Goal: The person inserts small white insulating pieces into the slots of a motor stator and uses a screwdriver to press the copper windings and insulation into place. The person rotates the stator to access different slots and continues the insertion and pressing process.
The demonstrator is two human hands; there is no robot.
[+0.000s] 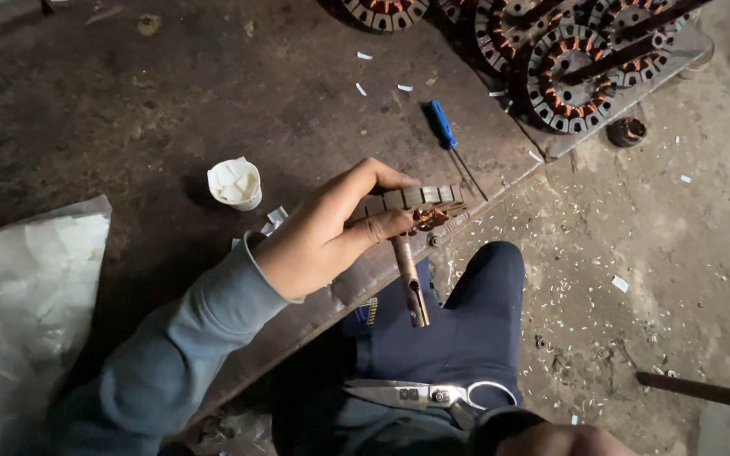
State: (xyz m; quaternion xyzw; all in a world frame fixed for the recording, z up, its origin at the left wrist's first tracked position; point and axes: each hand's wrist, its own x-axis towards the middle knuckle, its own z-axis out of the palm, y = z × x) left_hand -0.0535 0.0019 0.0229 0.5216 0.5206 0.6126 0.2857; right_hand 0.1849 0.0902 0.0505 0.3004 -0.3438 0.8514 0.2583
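A small white plastic cup point(235, 183) filled with white slips was set on the dark, stained metal workbench point(128, 110). A crumpled sheet of clear plastic point(23, 295) was spread over the bench's left end. A blue-handled screwdriver point(449, 139) was laid near the bench's edge, its thin shaft pointed toward the floor side. Several round motor stators wound with copper wire point(572, 80) were stacked at the upper right, overlapping one another. A pair of steel scissors point(424, 394) was rested across the dark blue trousers point(475, 325). The gritty concrete floor point(635, 253) was littered with small white scraps point(619, 284).
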